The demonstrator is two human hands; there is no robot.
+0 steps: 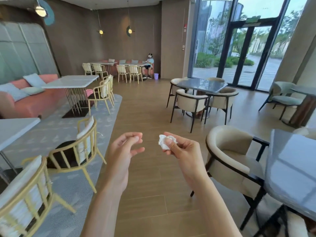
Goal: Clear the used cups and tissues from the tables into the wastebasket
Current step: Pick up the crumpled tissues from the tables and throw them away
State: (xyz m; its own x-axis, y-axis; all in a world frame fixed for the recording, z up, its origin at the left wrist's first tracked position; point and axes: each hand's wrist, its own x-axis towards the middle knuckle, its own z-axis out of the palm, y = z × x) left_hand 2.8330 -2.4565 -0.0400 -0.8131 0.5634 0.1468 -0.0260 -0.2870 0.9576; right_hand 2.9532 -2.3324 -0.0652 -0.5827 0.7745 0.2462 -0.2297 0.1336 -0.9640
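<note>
The right hand [181, 147] is pinching a crumpled white tissue [165, 141] over the wooden floor [145, 108], its fingers hiding part of the wad. The left hand [125, 146] is hovering beside it, fingers loosely curled and holding nothing. A small purple wastebasket [156, 75] is standing far off by the back wall, too small to see inside.

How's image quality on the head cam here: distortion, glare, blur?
Head view: wide-angle bowing bends the window frames and wall edges. Daylight through the glass overexposes the outdoors and throws glare on the near grey table. Right hand and its crumpled tissue are sharp, left hand too; the yellow chair at the lower left corner is smeared.
</note>
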